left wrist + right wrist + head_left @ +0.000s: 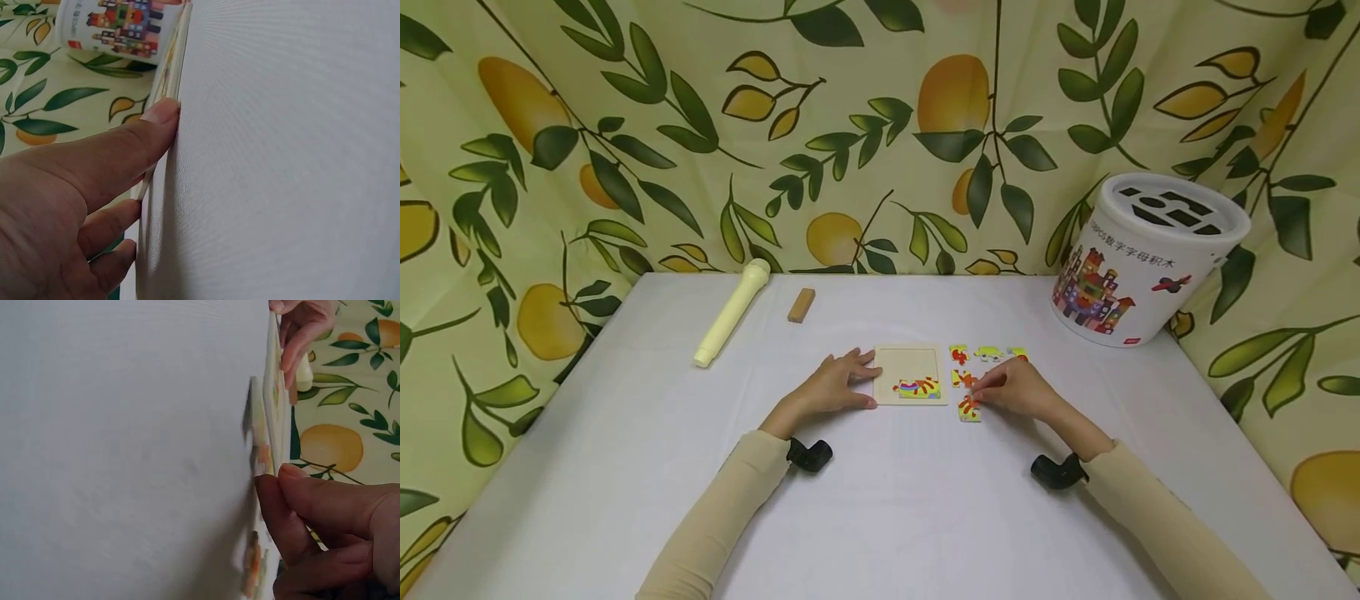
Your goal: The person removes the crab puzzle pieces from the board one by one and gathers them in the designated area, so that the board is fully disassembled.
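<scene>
A shallow square wooden puzzle tray (907, 361) lies on the table, with a few joined colourful pieces (919, 388) in its lower right part. My left hand (835, 383) steadies its left side: the thumb rests at the near corner, the other fingers spread along the edge. In the left wrist view the thumb (140, 140) lies straight against that edge. To the tray's right, my right hand (1018, 390) pinches a red and yellow puzzle piece (968, 409) by thumb and index finger. The fingertips hide part of it. Other loose pieces (988, 354) lie just beyond.
At the back left are a pale yellow microphone-shaped stick (732, 312) and a small brown wooden block (801, 305). A large white bucket (1142, 267) with a holed lid stands at the back right. A fruit-patterned curtain (880, 142) hangs behind the white table.
</scene>
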### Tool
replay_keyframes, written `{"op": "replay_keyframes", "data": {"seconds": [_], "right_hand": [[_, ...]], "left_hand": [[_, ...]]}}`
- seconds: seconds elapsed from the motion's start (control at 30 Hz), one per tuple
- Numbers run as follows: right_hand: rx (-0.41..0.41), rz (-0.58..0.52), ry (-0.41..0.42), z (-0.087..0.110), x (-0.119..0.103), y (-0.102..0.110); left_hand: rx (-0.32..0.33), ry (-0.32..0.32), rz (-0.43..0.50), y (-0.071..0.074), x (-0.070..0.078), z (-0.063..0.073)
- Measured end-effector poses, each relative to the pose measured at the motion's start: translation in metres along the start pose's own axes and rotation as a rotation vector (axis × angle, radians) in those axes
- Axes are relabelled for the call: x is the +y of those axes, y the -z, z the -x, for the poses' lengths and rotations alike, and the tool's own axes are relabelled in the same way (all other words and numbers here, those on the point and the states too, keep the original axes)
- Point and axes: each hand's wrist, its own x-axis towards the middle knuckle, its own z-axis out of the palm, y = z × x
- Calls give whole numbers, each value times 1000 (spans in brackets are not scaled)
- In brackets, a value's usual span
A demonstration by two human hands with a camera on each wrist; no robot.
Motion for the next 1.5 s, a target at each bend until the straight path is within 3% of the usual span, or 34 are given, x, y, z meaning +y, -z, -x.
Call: {"op": "replay_keyframes", "data": {"seconds": [0.17,0.33,0.47,0.63,0.9,1.5], "right_hand": [[7,63,18,-4,-9,5],[-19,66,141,-16,-27,-3],[-99,82,219,-28,-42,-20],[-170,115,212,-37,-54,-38],[-175,113,268,-44,-61,-51],[-156,170,325,-42,-66,-54]], "left_hand": [[0,-8,-1,3,0,-2],[9,-14,-6,4,1,-2],[7,-7,-5,0,0,-2],[-11,-12,-8,-6,-2,-1],[9,-29,9,-7,-2,2],[18,-34,-13,-4,-2,0]]}}
